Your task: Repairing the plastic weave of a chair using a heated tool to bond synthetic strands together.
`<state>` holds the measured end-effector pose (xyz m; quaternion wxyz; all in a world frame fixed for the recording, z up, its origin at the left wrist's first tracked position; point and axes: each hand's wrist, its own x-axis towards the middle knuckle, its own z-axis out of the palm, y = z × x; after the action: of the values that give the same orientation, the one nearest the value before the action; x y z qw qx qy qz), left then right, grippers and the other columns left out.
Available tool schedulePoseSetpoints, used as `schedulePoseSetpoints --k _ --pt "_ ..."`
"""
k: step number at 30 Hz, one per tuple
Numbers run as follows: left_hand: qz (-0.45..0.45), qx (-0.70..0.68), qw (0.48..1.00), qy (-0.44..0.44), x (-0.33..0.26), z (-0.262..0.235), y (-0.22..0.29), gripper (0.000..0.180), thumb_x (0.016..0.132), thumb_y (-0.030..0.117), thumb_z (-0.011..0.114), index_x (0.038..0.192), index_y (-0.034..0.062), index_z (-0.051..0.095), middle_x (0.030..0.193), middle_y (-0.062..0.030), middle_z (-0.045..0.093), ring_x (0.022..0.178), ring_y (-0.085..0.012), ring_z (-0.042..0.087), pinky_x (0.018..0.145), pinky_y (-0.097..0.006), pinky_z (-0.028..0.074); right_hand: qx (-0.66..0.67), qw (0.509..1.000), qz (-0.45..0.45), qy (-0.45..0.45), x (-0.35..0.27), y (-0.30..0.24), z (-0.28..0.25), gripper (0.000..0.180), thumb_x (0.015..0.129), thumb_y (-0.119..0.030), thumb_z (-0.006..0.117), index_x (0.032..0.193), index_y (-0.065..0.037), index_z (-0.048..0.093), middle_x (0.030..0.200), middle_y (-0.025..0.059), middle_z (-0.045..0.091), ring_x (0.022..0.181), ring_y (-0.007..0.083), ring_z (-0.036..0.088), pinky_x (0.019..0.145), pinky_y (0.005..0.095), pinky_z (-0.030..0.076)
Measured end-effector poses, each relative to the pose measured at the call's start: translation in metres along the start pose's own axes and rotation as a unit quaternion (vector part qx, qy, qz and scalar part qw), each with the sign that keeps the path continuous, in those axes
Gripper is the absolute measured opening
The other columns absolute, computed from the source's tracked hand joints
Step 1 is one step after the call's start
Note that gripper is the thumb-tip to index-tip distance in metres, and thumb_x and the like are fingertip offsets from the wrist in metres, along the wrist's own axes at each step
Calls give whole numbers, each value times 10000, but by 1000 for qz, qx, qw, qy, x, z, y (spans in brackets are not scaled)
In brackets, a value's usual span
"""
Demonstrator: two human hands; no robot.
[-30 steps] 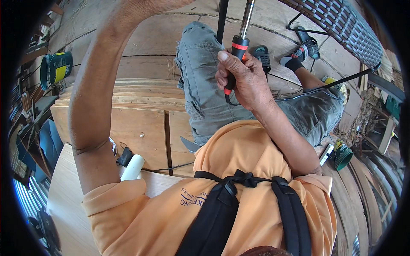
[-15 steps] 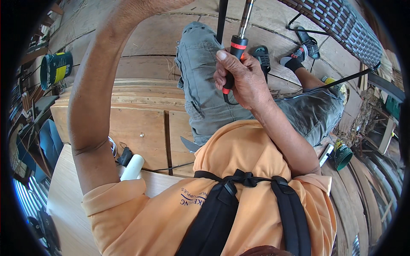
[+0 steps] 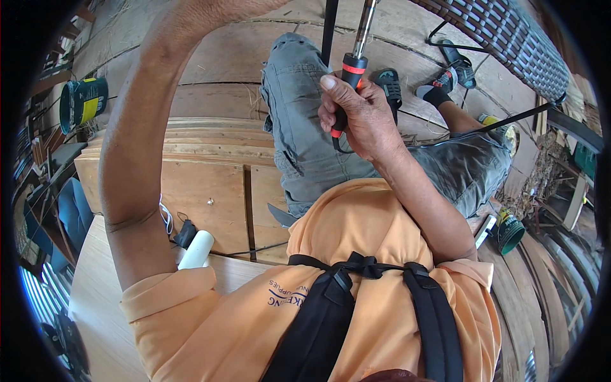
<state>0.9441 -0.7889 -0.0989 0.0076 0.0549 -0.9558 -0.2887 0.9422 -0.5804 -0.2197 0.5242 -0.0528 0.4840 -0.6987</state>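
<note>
My right hand (image 3: 364, 118) is closed around the black and red handle of a soldering iron (image 3: 354, 63). Its metal shaft points up and runs out of the top of the picture, so the tip is out of sight. A dark cord bends away below the handle. My left hand (image 3: 232, 7) reaches to the top edge; its fingers are cut off there, and what they touch cannot be seen. At the upper right, the nearest large thing is a woven brown and grey wicker piece (image 3: 496, 38) with black metal bars (image 3: 329, 32).
Beside me is a wooden drawer front (image 3: 203, 204) under a pale tabletop (image 3: 102, 299) with a white cylinder (image 3: 196, 249) on it. Green tubs (image 3: 83, 104) (image 3: 510, 233) stand left and right. Black sandals (image 3: 389, 88) lie on the plank floor. A person's foot in a sock (image 3: 438, 93) shows beyond.
</note>
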Motion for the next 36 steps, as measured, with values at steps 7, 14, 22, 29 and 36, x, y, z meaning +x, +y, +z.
schedulePoseSetpoints --k 7,14,22,29,36 --pt "16 21 1000 2 0 -1 2 308 870 193 548 667 -18 450 553 -99 320 528 -151 323 497 -365 310 7 1000 -14 -4 1 2 -2 286 881 -292 668 828 -70 495 583 -4 483 491 86 476 460 239 408" --pt "14 18 1000 2 1 -2 2 306 873 192 545 674 -16 442 571 -122 327 536 -169 326 514 -372 318 -9 1000 -5 11 2 2 -1 274 880 -278 669 844 -65 501 581 -3 485 487 86 472 451 235 400" --pt "19 25 999 -7 2 -1 -2 310 884 198 539 679 -9 432 570 -120 313 533 -167 319 514 -375 314 -3 1000 -14 17 3 1 -1 253 885 -256 663 855 -59 508 579 -4 485 478 84 464 443 232 390" --pt "28 24 999 -5 3 -1 -1 306 890 201 533 684 -11 455 569 -119 329 527 -165 336 508 -373 321 -20 999 -13 20 4 2 -3 259 887 -266 661 865 -55 512 578 -2 491 478 84 466 445 234 390" --pt "26 103 993 55 -27 -27 -46 336 890 225 548 676 -20 465 561 -99 343 528 -154 365 508 -366 329 -50 999 -6 11 1 -3 0 236 888 -247 653 847 -53 525 605 7 492 509 101 478 482 254 408"
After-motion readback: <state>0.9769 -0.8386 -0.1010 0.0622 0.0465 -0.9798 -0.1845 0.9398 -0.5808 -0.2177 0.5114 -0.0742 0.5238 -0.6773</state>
